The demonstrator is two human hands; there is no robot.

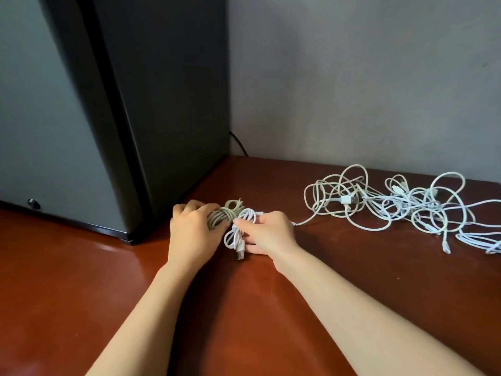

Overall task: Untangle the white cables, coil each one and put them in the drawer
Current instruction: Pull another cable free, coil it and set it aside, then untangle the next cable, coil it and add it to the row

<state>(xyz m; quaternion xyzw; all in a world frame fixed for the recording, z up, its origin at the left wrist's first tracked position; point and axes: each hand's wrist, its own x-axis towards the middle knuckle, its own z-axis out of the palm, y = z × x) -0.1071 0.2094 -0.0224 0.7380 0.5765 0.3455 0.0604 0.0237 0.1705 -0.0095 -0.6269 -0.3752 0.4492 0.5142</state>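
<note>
On the reddish-brown tabletop (244, 308) my left hand (191, 234) grips a greyish coiled cable (225, 213) beside the dark cabinet. My right hand (268, 232) pinches a white coiled cable (238, 234), whose USB plug points toward me. The two coils touch each other between my hands. A tangled heap of white cables (393, 204) sprawls on the table to the right, near the wall. One strand runs from the heap toward my right hand. No drawer is in view.
A tall dark cabinet (151, 118) stands on the table at the left, close to my left hand. A grey wall (366, 77) closes the back. A thin black cord (238, 143) drops behind the cabinet's corner.
</note>
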